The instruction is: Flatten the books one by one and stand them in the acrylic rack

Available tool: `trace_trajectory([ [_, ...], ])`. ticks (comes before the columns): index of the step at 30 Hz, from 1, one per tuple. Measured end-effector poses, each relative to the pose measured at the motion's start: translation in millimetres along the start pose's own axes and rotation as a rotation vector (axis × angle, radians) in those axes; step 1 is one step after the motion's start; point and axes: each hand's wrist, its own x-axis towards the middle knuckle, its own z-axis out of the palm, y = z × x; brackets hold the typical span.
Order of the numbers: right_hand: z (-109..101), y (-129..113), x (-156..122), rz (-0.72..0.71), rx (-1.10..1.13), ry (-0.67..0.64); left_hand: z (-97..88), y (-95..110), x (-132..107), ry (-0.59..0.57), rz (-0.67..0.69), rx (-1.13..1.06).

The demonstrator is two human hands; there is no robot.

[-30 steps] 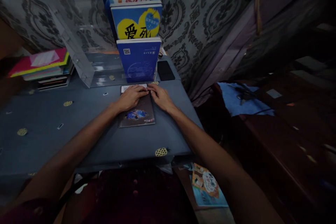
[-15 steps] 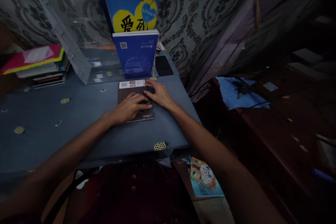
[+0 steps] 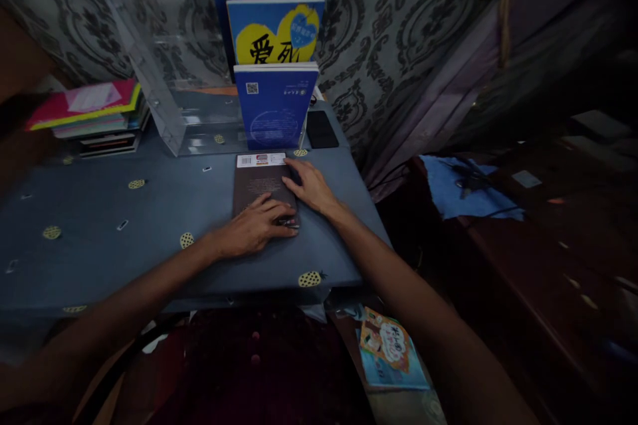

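Home, by look of it; study corner. Cloth-covered desk [image 3: 100, 189] with pineapple print. On desk: colourful books [image 3: 276, 33] upright by clear stand [image 3: 167, 116], paper stack [image 3: 94, 113], dark phone [image 3: 321, 129]. Behind desk: ornate patterned wall covering [image 3: 371, 20]. Right of desk: tied-back curtain [image 3: 448, 93], dark reddish furniture [image 3: 498, 259].

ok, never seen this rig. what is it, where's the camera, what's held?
No machine: a person's bare left hand and right hand, seen by a head-worn camera looking forward and down. A dark book lies flat on a tablecloth. The left hand rests across its lower part; the right touches its right edge, though whether it grips is unclear. Beyond are upright books, a clear rack and a phone; a colorful stack sits farther left.
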Motion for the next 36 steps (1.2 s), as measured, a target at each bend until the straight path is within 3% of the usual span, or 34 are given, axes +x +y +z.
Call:
trace_trajectory([
  [4,-1,-13,-10,-0.058,-0.142,-0.049,1.6,1,-3,0.070,0.004,-0.071],
  [7,-6,-26,-26,-0.089,-0.218,-0.079,-0.6,-1,-5,0.215,-0.041,-0.217],
  [10,-12,-38,-47,-0.106,-0.249,-0.107,-5.3,-13,-13,0.387,-0.126,-0.317],
  [13,-15,-47,-64,-0.130,-0.244,-0.120,-8.7,-32,-30,0.474,-0.231,-0.219],
  [17,-14,-51,-75,-0.139,-0.229,-0.123,-8.7,-48,-61,0.454,-0.307,-0.065],
  [24,-12,-49,-76,-0.154,-0.227,-0.112,-6.4,-33,-97,0.460,-0.133,-0.006],
  [28,-13,-52,-76,-0.166,-0.254,-0.111,-7.3,-20,-98,0.393,-0.071,-0.004],
  [36,-15,-59,-79,-0.210,-0.207,-0.189,-9.8,0,-80,0.213,-0.065,-0.023],
])
